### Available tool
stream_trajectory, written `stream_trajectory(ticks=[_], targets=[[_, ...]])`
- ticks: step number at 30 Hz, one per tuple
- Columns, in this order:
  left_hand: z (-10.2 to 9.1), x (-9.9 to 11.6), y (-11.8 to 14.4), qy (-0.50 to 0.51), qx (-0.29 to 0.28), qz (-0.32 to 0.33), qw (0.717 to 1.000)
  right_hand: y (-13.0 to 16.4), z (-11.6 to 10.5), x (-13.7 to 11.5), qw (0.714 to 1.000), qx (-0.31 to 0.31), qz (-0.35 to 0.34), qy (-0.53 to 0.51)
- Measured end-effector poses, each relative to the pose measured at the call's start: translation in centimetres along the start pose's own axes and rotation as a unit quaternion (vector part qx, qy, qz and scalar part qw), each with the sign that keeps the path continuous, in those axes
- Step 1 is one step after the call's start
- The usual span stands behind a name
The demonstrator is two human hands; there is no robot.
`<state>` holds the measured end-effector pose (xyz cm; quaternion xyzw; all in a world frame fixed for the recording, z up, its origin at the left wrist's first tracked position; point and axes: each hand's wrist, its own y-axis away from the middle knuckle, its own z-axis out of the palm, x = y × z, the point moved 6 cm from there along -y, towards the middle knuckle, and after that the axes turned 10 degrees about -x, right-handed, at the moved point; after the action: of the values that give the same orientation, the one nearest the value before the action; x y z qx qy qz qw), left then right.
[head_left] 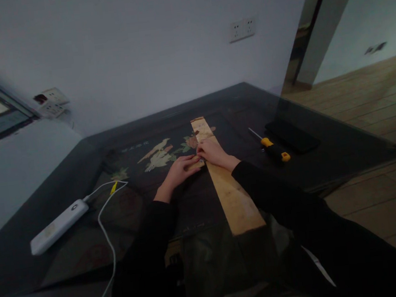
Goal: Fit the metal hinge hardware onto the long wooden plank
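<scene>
Two hands [195, 160] on one wooden plank [229, 188] — one screwdriver [272, 146] nearby

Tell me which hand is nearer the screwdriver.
Right. The right hand rests on the wooden strip, with the screwdriver lying apart to its right on the table. The left hand sits farther left, beyond the strip.

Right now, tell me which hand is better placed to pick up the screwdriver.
The right hand. The screwdriver lies on the table just to the right of it, with nothing between them. The left hand would have to cross over the wooden board and the right arm.
</scene>
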<state>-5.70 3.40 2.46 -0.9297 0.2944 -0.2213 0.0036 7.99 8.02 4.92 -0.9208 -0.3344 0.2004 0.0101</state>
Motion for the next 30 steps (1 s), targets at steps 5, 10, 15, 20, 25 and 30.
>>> stream_trajectory(ticks=[5,10,15,20,25,30], targets=[[0.13,-0.30,-0.07,0.003,0.003,0.004,1.000,0.04,0.03,0.25,1.000,0.005,0.010,-0.022],[0.11,-0.31,-0.09,0.008,0.003,0.004,1.000,0.06,-0.04,0.44,0.999,0.031,0.027,-0.016],[0.09,-0.13,-0.09,0.003,-0.001,0.004,1.000,0.17,-0.24,0.03,0.999,0.018,0.007,-0.027],[0.17,-0.27,-0.13,-0.001,0.003,0.001,1.000,0.18,-0.05,0.21,0.999,0.007,-0.001,-0.049],[0.14,-0.18,-0.06,0.004,0.005,0.005,1.000,0.07,0.27,0.93,0.998,0.021,0.040,-0.043],[0.04,-0.09,-0.01,0.012,0.002,0.003,1.000,0.05,0.25,0.49,0.999,0.026,0.015,-0.031]])
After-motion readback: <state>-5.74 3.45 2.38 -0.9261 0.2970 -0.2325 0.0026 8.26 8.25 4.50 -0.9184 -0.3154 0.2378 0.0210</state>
